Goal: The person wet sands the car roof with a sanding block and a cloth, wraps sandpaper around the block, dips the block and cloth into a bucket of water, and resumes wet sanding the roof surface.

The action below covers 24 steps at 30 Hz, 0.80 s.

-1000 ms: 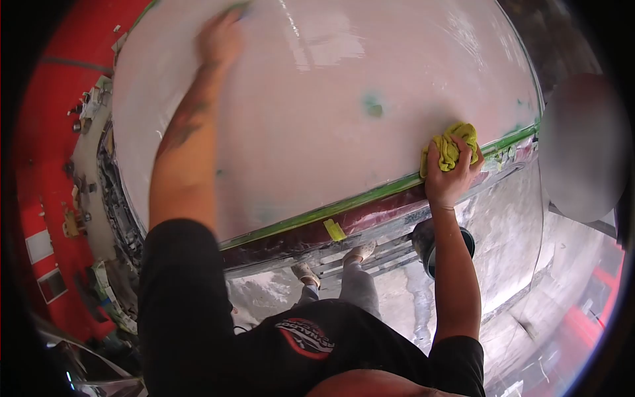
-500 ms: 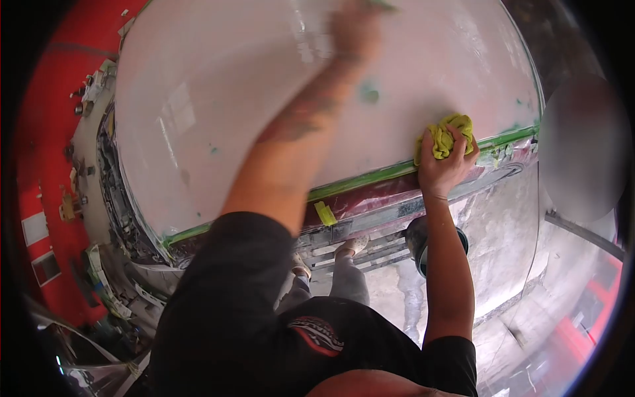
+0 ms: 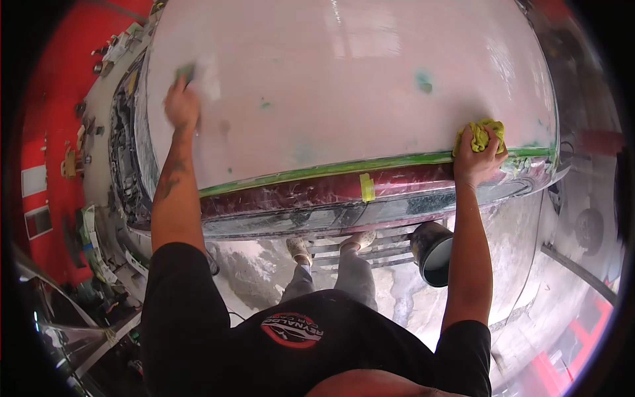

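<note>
While the left hand [image 3: 182, 109] was out in the upper left of the frame, its fingers were closed on the near end of a greenish pad [image 3: 186, 71], and that pad was over the pale pink panel [image 3: 311, 73], not far from the panel's left edge. Blur covered the grip, so the exact set of each finger, you could not tell! Across to the right of the frame, and there was the right hand [image 3: 481, 163], fingers clamped into a crumpled yellow-green cloth [image 3: 487, 134], the cloth resting on the panel's lower right part, right by a long strip of green tape [image 3: 370, 164]. Below that tape, near the middle of the frame, ran a maroon strip [image 3: 284, 192] with a short yellow tape piece [image 3: 366, 188] stuck upright across it. Greenish patches dotted the panel, the boldest patch [image 3: 424, 82] high and right of centre. Down below, just left of the right forearm, a dark bucket [image 3: 421, 239] held pale liquid, and beside it, lower centre, came two light shoes [image 3: 299, 249] at a slatted platform [image 3: 390, 249]
</note>
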{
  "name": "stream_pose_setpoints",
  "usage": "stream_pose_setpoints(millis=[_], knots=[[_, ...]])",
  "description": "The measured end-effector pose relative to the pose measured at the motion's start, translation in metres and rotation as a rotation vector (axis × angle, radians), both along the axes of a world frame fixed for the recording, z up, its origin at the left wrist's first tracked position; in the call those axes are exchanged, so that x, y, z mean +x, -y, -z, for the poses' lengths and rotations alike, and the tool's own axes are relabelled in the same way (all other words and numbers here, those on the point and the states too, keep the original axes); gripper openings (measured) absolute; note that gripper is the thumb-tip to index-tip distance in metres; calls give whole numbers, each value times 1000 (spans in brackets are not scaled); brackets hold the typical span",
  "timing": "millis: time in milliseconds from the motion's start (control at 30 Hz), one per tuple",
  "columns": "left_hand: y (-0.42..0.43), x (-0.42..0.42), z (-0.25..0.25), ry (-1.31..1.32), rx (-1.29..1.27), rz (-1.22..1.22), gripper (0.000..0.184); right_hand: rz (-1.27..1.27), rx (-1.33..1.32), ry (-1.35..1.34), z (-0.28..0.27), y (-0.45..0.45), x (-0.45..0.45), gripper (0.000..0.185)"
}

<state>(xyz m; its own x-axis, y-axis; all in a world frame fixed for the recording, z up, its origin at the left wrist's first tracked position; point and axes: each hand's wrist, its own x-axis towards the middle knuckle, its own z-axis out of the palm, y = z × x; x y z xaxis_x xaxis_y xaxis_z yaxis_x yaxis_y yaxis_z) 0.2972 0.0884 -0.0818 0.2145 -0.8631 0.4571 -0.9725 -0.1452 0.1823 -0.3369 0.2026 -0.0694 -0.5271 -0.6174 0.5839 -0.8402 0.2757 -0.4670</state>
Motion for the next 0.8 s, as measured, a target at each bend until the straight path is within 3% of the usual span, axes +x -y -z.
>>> stream_pose_setpoints(millis=[33, 67, 133, 200, 267, 300, 367, 400, 433, 500, 633, 667, 700, 733, 800], knots=[[-28, 15, 7, 91, 36, -243, 46, 8, 15, 9, 0, -2, 1, 38], [-42, 2, -1, 94, 35, -249, 46, 17, 28, 17, 0, -2, 0, 37], [-56, -56, -15, 60, 105, -591, 40, 6, 22, 0, 2, -1, -3, 38], [-44, -105, -8, 82, -57, -294, 34, -6, 20, -18, 3, -1, -2, 38], [-29, -207, -18, -110, -133, 63, 31, 27, 55, 13, -1, -2, 1, 38], [-22, -264, -15, 15, -195, 152, 29, 20, 60, 11, 1, -3, 0, 38], [-25, -378, -11, -132, -102, 316, 18, 1, 39, 10, 4, -2, -5, 40], [-30, -428, -16, -290, -200, 505, 11, -11, 43, 7, 6, -1, -6, 40], [-38, -473, -7, -257, -263, 604, 13, -4, 26, 17, 9, -2, -7, 41], [-72, -499, -24, -164, -202, 700, 34, -15, 3, 16, 11, 2, -14, 42], [-83, -392, -26, -186, -122, 714, 37, -12, -9, -18, 16, 2, -18, 43], [-81, -346, -26, -253, 247, 595, 39, -10, -12, -22, 17, 2, -19, 44], [-98, -292, -23, -55, -89, 505, 43, -7, -15, -26, 17, 2, -19, 44], [-110, -236, -36, -58, 44, 372, 47, -11, -19, -31, 17, 2, -18, 43], [-125, -116, -26, -185, 13, 244, 48, 18, 1, -22, 15, 2, -15, 43]])
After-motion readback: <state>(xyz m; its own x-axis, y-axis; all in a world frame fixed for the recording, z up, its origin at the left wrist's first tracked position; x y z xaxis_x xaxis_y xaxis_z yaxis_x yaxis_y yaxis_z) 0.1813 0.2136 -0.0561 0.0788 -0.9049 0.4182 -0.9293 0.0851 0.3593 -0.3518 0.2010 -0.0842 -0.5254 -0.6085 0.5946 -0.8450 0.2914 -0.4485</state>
